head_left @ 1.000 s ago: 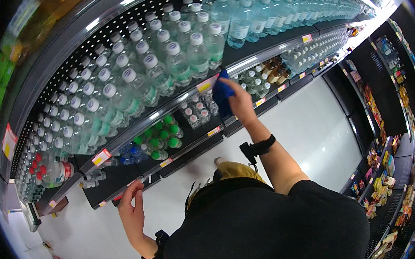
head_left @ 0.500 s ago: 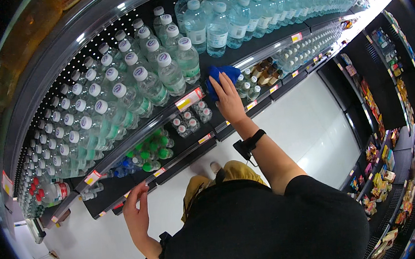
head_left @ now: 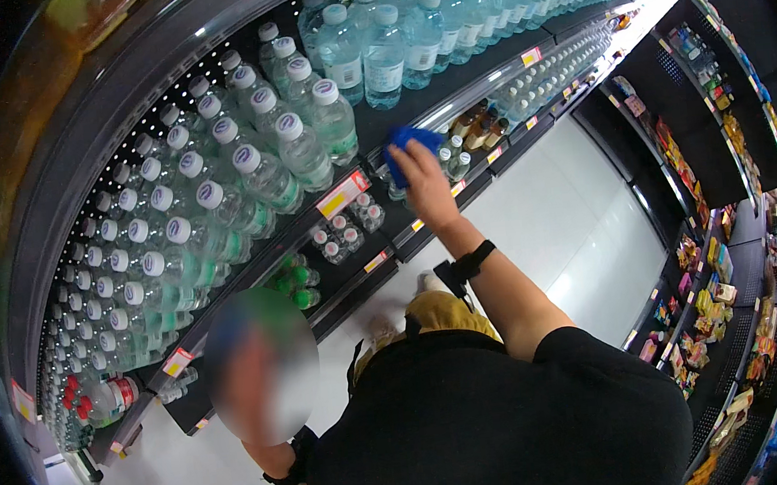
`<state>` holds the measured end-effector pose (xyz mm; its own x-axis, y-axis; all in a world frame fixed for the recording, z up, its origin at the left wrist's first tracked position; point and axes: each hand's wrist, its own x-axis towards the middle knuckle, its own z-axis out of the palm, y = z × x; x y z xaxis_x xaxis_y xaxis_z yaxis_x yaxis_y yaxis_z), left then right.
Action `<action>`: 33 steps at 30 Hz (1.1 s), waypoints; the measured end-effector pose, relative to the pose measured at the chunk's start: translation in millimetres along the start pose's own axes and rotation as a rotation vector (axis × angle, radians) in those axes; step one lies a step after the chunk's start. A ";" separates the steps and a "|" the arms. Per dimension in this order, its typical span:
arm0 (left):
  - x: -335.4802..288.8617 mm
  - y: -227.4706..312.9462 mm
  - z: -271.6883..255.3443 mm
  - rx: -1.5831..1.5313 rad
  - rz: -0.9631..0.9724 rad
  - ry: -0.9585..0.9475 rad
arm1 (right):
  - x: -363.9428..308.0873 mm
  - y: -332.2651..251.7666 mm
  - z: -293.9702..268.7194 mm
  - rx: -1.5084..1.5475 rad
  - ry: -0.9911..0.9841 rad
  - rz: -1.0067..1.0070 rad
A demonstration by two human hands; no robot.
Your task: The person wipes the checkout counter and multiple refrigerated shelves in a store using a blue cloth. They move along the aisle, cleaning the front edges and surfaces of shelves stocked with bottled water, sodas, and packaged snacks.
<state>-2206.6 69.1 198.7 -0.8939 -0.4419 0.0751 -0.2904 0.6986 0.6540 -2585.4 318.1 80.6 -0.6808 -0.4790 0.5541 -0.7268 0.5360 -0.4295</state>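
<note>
My right hand [head_left: 427, 182] is closed over a crumpled blue cloth [head_left: 410, 134], against the front edge of the bottle shelf [head_left: 477, 87]. To its left along that edge sits a price tag strip [head_left: 344, 194]. Clear water bottles [head_left: 307, 152] with white caps stand upright in rows behind the edge. Larger pale-blue bottles [head_left: 383, 58] fill the shelf further right. My left hand [head_left: 251, 384] is at the lower left, in front of the shelving; a round blur covers it, so its fingers cannot be made out.
Lower shelves carry small bottle packs [head_left: 340, 237], green-capped bottles [head_left: 301, 278] and brown bottles [head_left: 489, 127]. Large red-capped bottles [head_left: 106, 396] stand at the far left. Across the white aisle floor [head_left: 567, 218], another rack [head_left: 686, 263] holds bright packages.
The shelves have shifted slightly left in view. My right hand stays at the shelf edge with the cloth. My left hand, visible with bent fingers before, is now covered by a blur.
</note>
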 end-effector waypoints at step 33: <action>227.1 217.6 296.0 0.367 0.160 -0.039 | 100.3 343.0 -142.8 -0.061 0.041 0.157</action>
<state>-2573.9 287.4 135.2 -0.9480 -0.2946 0.1207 -0.2430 0.9144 0.3236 -2890.0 553.2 90.6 -0.7802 -0.3583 0.5128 -0.6043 0.6435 -0.4698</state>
